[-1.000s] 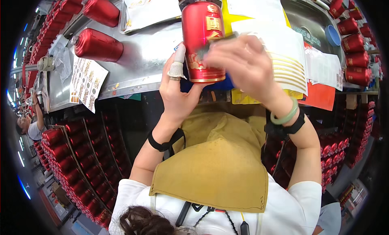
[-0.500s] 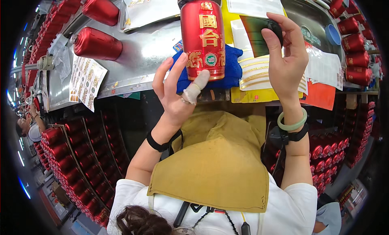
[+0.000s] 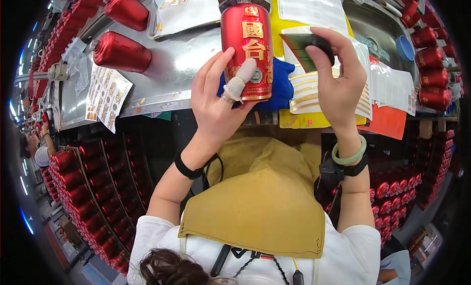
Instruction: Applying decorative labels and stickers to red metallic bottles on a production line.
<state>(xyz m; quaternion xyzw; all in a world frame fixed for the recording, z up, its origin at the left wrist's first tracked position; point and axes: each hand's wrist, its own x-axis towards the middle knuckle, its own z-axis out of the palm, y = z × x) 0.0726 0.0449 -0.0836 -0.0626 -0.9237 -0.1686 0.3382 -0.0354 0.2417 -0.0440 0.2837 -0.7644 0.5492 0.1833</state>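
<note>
A red bottle (image 3: 247,42) with raised gold characters and a round green-and-white emblem lies on a blue cloth (image 3: 283,86), neck pointing away from me. My left hand (image 3: 216,98) grips its lower end, fingers along the left side, and a digit in a white finger cover rests across the front. Right of the bottle and apart from it, my right hand (image 3: 343,83) pinches a dark green scraper-like piece (image 3: 300,50), with a black part at the fingers. Beneath that hand is a sheet of curved gold strips (image 3: 305,96).
Two more red bottles (image 3: 122,52) lie at the left on the metal table (image 3: 169,69). A sticker sheet (image 3: 109,93) hangs over its front edge. White sheets (image 3: 314,10) lie behind; a metal tray with a blue cup (image 3: 405,48) stands right. Racks of red bottles (image 3: 93,187) flank me.
My left hand has moved up and right, closing more fully around the bottle's lower end. The right hand has brought the green piece slightly left and down, nearer the bottle.
</note>
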